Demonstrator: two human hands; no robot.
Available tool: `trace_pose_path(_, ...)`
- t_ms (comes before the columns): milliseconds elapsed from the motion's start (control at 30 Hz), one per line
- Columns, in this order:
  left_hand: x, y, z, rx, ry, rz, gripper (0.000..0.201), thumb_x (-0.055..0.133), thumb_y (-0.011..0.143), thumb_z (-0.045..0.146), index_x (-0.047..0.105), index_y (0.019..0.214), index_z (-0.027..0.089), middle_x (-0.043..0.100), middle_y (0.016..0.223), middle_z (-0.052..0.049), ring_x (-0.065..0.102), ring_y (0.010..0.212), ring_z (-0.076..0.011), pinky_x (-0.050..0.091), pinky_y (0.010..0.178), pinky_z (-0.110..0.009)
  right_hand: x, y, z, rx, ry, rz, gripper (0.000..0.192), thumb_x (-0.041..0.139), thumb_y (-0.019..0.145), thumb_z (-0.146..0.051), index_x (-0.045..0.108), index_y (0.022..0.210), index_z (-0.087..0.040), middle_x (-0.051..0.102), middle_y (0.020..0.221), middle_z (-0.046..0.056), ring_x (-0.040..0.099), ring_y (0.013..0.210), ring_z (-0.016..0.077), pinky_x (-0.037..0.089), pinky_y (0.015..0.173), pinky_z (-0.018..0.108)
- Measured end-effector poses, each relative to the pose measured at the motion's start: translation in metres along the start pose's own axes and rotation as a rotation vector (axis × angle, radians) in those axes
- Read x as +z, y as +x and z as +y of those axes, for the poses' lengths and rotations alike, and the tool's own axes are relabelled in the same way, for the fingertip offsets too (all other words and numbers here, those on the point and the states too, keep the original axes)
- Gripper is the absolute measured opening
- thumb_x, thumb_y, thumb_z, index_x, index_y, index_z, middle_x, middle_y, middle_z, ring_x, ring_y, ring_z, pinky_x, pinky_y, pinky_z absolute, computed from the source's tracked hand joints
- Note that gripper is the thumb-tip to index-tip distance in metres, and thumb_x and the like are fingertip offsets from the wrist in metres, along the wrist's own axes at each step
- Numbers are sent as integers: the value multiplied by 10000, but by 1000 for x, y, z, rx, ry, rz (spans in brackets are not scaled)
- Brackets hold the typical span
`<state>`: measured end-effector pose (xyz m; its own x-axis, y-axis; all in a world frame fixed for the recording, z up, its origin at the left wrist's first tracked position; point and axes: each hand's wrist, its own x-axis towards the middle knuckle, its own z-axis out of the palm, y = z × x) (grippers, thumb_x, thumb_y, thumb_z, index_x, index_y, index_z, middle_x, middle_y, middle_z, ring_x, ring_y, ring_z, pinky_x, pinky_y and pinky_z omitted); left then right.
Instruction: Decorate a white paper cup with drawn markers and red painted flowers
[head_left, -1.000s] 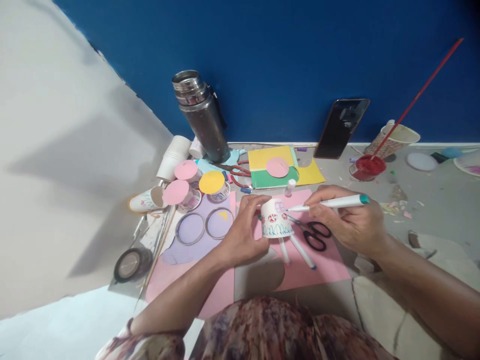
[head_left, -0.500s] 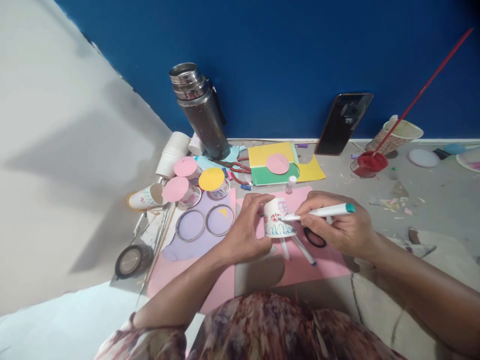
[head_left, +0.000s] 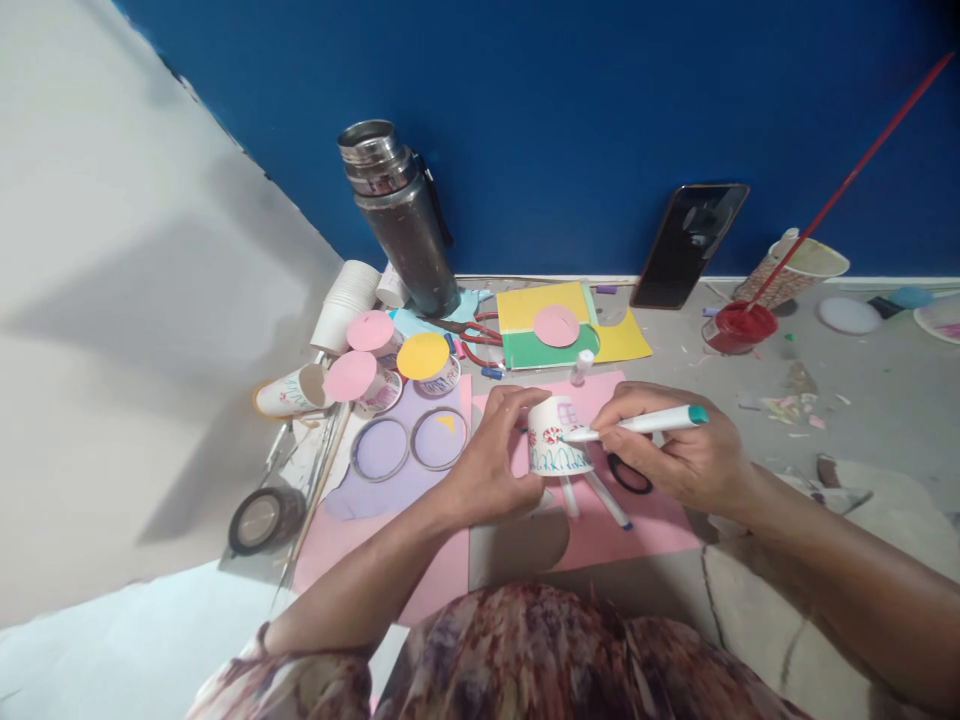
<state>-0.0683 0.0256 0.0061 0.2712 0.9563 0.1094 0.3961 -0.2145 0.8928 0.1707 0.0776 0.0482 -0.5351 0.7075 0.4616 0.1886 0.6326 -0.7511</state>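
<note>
My left hand (head_left: 491,462) grips a small white paper cup (head_left: 553,440) turned upside down, decorated with red flowers, blue grass and a pink window. In my right hand (head_left: 686,452) is a white marker with a teal end (head_left: 646,423); its tip touches the cup's side near the flowers. Both hands hover over a pink paper sheet (head_left: 645,525). Black scissors (head_left: 628,476) lie partly hidden under my right hand, and two white markers (head_left: 600,498) rest on the sheet below the cup.
A steel flask (head_left: 401,222) stands by the blue wall. Stacked cups (head_left: 345,305), cups with paper lids (head_left: 390,365), coloured card (head_left: 559,330), red scissors (head_left: 472,345), tape rings (head_left: 409,448), a tape roll (head_left: 256,520), a phone (head_left: 688,245), red paint (head_left: 739,328).
My right hand moved left, bringing the marker tip from just off the cup onto its side. The cup shifted slightly, and the hand now covers more of the black scissors.
</note>
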Motion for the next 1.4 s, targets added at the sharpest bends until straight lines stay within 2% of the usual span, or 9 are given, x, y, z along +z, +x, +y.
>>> trace_pose_path(267,0,1,3,3,-12,-2,821,685,652,85,497,1427,279,507,1395,-113,513,1376,-345,517,1125,-535,-3,1,1,-33,-36,59,125,668,958,-153,730,883,-232,751,714,-17,654,562,116,491,548,245)
trace_pose_path(533,2,1,-1,33,-127,47,770,678,685,67,487,1401,280,491,1432,-110,518,1394,-317,523,1146,-519,-8,-4,4,24,-91,182,113,685,988,-192,746,911,-250,781,779,-9,713,634,131,545,591,232)
trace_pose_path(867,5,0,-5,13,-174,56,820,669,654,25,482,1409,286,484,1467,-113,512,1412,-313,496,1194,-537,-7,0,0,25,-48,134,147,658,996,-204,721,867,-234,751,717,-3,659,563,128,493,522,256)
trace_pose_path(1400,5,1,1,-11,-245,50,766,701,676,66,499,1383,279,498,1451,-110,536,1395,-319,494,1186,-529,-7,1,0,31,-19,112,187,653,1018,-251,732,849,-233,729,709,-6,638,562,129,491,547,264)
